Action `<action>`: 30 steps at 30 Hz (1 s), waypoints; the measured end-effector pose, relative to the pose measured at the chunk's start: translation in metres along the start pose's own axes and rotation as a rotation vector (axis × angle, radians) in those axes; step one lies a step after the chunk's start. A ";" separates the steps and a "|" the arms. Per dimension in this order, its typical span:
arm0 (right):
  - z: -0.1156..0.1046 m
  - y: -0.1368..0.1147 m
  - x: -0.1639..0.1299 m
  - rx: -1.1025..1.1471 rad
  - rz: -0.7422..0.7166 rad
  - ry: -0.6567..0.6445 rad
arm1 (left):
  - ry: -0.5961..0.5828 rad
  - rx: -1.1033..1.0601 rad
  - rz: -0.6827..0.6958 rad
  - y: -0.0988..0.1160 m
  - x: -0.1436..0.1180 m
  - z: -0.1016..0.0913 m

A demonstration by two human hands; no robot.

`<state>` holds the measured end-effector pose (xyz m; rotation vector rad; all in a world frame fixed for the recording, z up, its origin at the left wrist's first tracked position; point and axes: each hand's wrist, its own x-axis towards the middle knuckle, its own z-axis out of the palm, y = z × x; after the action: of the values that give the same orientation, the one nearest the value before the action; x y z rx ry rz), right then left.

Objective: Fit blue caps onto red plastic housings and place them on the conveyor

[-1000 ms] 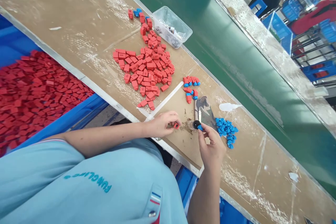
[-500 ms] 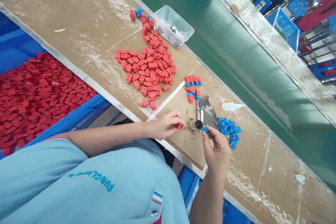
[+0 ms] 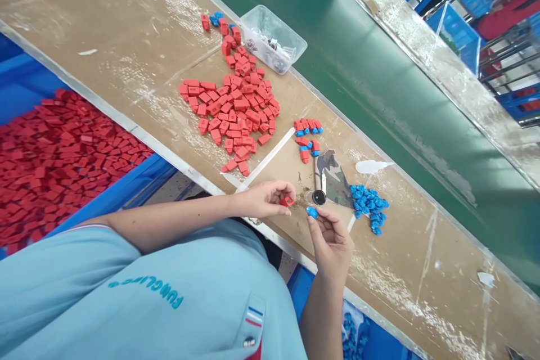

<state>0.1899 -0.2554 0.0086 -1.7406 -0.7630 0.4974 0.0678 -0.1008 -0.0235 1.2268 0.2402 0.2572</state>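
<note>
Our left hand (image 3: 264, 201) pinches a red piece (image 3: 288, 201), our right hand (image 3: 331, 236) a blue piece (image 3: 312, 212); their long axes are unclear. Both hover near the black disc (image 3: 318, 197) on the brown bench (image 3: 105, 39), beside a green conveyor (image 3: 379, 67).

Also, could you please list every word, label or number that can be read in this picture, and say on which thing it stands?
"FUNCLIPS" (approximately; the letters appear upside down and the last ones are unclear), printed in teal on the light blue shirt.
Small striped tag on the shirt: no readable text.
Red pieces, blue pieces, clear box: no lettering can be seen.
Blue crates in the background: too far and blurred to read.
</note>
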 end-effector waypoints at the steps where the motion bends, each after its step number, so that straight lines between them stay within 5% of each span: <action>1: 0.000 0.000 -0.001 -0.003 -0.010 -0.002 | 0.013 0.010 -0.009 0.000 0.000 0.000; 6: 0.003 0.001 -0.003 -0.048 -0.055 -0.023 | -0.024 -0.023 -0.025 0.000 -0.001 0.001; 13: 0.004 0.001 -0.003 -0.157 -0.156 -0.093 | 0.078 0.053 0.014 -0.007 -0.001 0.004; 20: 0.007 -0.006 -0.002 -0.319 -0.300 -0.104 | -0.013 0.187 0.099 -0.004 -0.006 0.002; 30: 0.009 -0.005 -0.006 -0.306 -0.304 -0.076 | -0.012 0.492 0.251 -0.002 -0.006 -0.002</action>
<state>0.1785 -0.2533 0.0104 -1.8472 -1.1856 0.2488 0.0612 -0.1014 -0.0257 1.7493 0.1407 0.4239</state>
